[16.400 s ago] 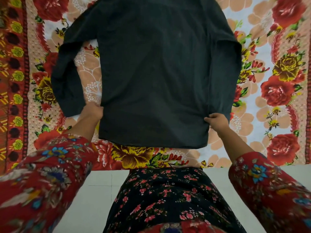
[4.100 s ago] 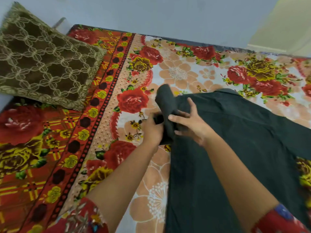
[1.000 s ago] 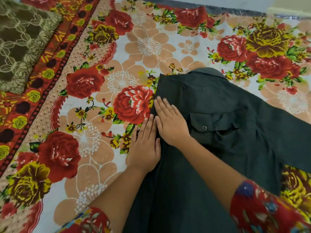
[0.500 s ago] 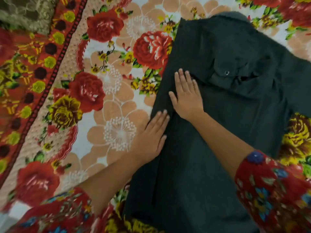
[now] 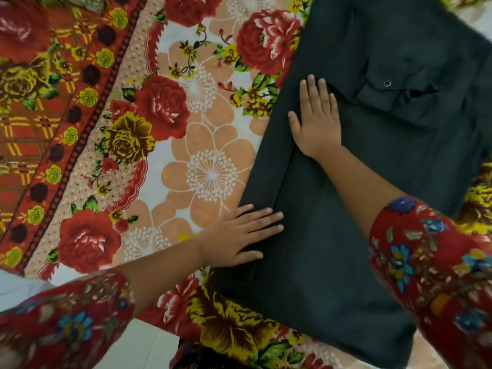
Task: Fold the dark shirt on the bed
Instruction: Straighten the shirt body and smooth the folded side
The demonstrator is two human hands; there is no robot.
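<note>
Dark charcoal woven shirt (image 5: 346,235) lies flat on bed's red floral bedsheet (image 5: 186,155). Left hand (image 5: 239,235) flat on folded left edge, grip apart. Right hand (image 5: 316,121) flat further up, fingers spread. No readable writing.

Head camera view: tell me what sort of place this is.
Most likely a bedroom in a home. A red, peach and yellow floral bedsheet covers a bed, a dark cotton shirt lies spread on it under the left hand and right hand, and pale floor shows below the bed's edge.
</note>
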